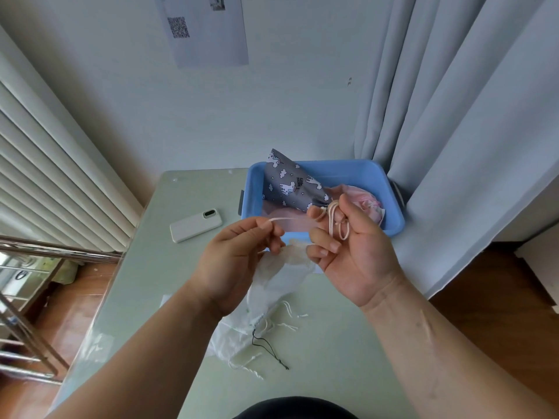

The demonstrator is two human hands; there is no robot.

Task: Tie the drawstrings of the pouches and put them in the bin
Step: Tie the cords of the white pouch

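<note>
Above the blue bin (363, 166), centre right, the right hand (354, 249) grips the drawstring loops (331, 220) of the grey pouch (290, 182) while the left hand (236, 258) pinches the free end (282, 219); slack tension could let the knot slip.

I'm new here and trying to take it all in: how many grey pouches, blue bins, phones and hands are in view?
Grey pouch: 1
Blue bin: 1
Phone: 1
Hands: 2, left hand and right hand, both holding the grey pouch's drawstring
Total: 5
</note>
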